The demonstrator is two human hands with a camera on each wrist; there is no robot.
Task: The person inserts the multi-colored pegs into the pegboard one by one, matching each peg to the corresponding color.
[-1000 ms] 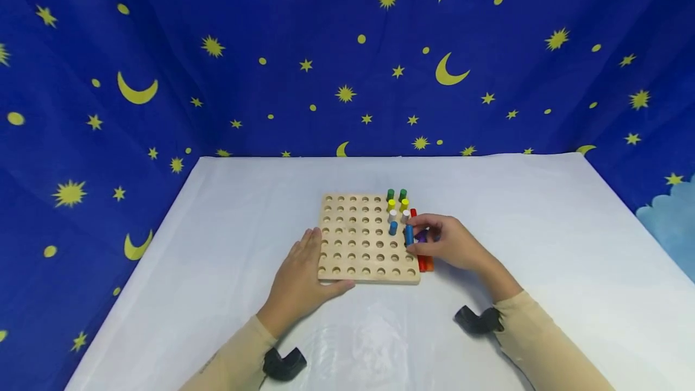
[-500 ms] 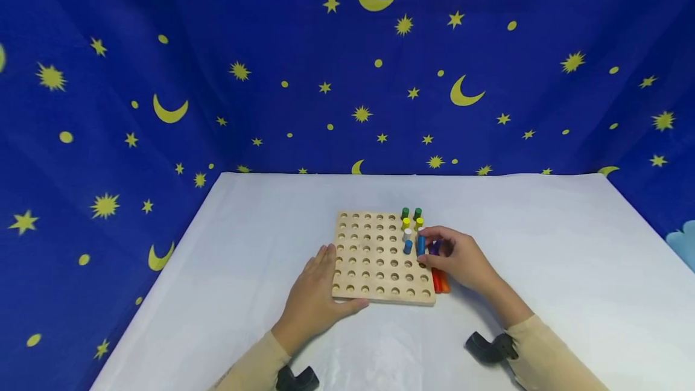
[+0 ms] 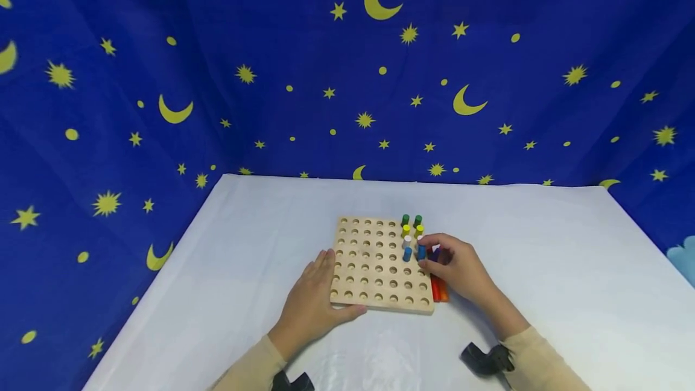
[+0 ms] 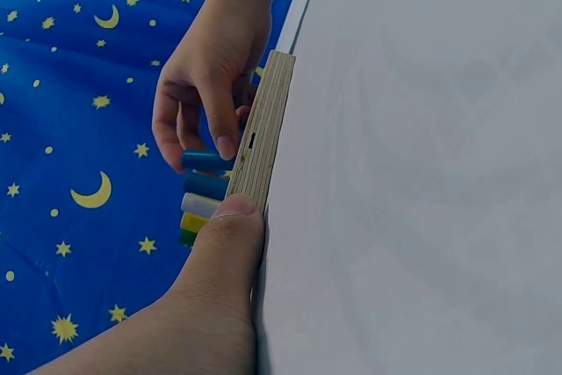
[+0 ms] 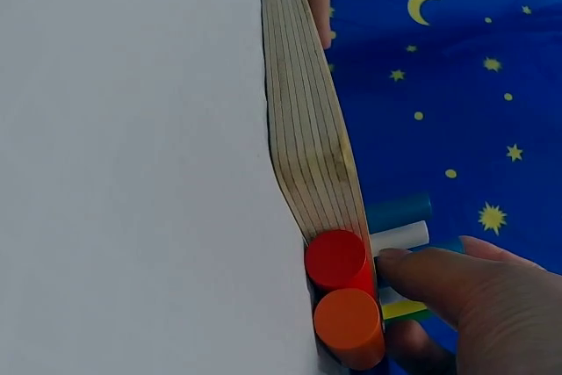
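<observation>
blue peg: upright at right column of pegboard | right hand: pinching it, fingers drawn in to its width | step: apparently seating, depth unclear | next: likely pressing home, then releasing | left hand: fingers straight along left edge, thumb at near edge

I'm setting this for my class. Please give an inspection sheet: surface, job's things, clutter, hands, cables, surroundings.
Surface: white tabletop, glare.
Job's things: holed wooden board; upright green pegs, yellow pegs, white pegs and one blue peg; a red peg, an orange peg and a purple piece are by its right edge.
Clutter: nothing seen.
Left hand: fingers along the board's left edge, thumb at its near edge.
Right hand: pinches a second blue peg; its seating unclear.
Cables: nothing seen.
Surroundings: blue curtain with yellow stars and moons; black device at each wrist.
</observation>
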